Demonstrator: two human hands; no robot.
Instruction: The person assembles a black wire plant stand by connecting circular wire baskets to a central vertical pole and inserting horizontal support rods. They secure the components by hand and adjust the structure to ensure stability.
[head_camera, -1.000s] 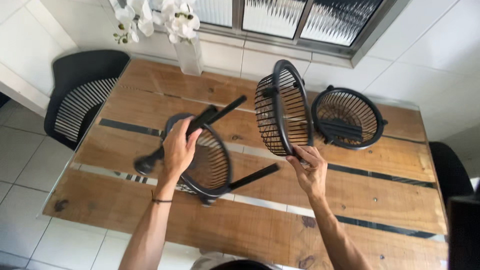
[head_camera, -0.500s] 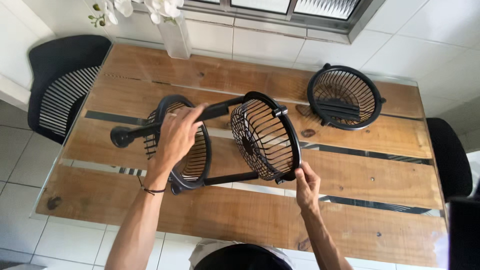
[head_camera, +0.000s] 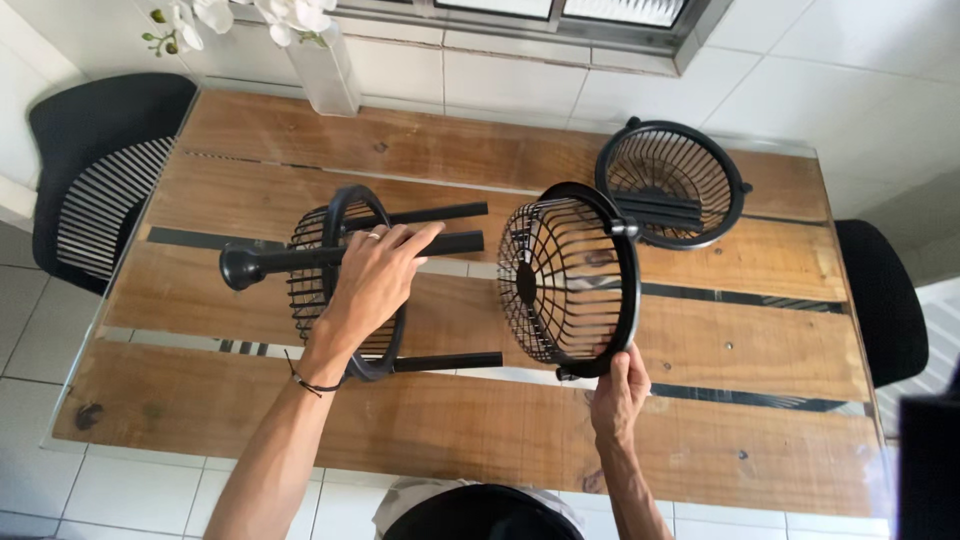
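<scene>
Two hands hold black wire basket parts above a wooden table.

Head view: the left hand (head_camera: 372, 285) is wrapped around the rods of a black wire basket frame (head_camera: 345, 283), tipped on its side; the right hand (head_camera: 620, 385) pinches the lower rim of a second wire basket (head_camera: 570, 282), held upright on edge. A third basket (head_camera: 672, 183) lies on the table (head_camera: 480, 440). Three baskets, two black chairs, one white vase.
</scene>
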